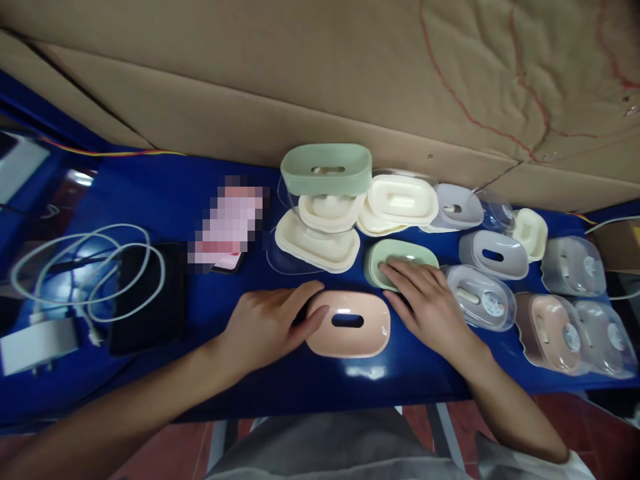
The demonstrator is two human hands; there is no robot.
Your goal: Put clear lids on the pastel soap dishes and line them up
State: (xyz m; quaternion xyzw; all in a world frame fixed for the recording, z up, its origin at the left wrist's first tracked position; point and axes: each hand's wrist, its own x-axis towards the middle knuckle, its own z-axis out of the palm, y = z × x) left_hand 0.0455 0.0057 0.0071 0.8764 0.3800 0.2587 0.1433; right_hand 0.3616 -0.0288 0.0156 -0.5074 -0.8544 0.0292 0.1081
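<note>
My left hand (pixel 273 323) holds the left end of a pink oval plastic dish (pixel 370 340), thumb over the rim and fingers along the far side. The dish has a long slot in its middle and lies at the near edge of the blue table. Just behind it, to the right, is a light green oval dish (pixel 395 252). My right hand (pixel 425 293) grips its near wall, with fingertips inside and the thumb low on the outside. The fingers hide much of this dish's right part.
Behind stand a larger green dish (pixel 295 170), cream dishes (pixel 320 250) and grey dishes (pixel 515 263). Clear-lidded boxes (pixel 553 327) fill the right side. To the left lie a pixelated phone (pixel 227 227), a black tablet-like slab (pixel 173 293), a white cable (pixel 150 233) and a charger (pixel 40 343). Cardboard (pixel 280 87) walls the back.
</note>
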